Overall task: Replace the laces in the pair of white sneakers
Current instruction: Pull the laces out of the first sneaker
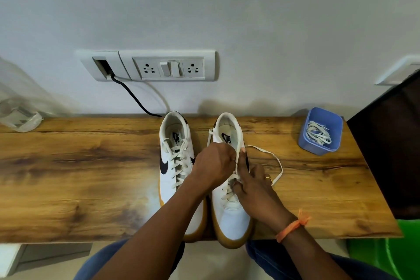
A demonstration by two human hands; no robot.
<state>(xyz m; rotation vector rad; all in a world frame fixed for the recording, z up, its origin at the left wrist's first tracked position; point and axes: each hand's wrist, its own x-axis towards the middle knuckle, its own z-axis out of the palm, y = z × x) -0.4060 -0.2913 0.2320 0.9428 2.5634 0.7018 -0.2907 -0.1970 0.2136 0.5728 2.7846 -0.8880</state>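
Two white sneakers with tan soles stand side by side on the wooden table [91, 166], toes toward me. The left sneaker [175, 166] is fully laced. The right sneaker [229, 209] is partly laced; one end of its cream lace [276, 161] loops loosely over the table to its right. My left hand [213, 163] lies over the right sneaker's upper eyelets and pinches the lace there. My right hand [254, 186] holds the sneaker's side, with a finger hooked in the lace crossings and the thumb raised along the eyelet edge.
A blue plastic tub [306, 141] holding several loose white laces sits at the table's back right. A dark panel [391, 148] borders the right end. A wall socket plate [159, 67] with a black cable hangs behind, and a clear plastic bag [20, 116] lies at the far left.
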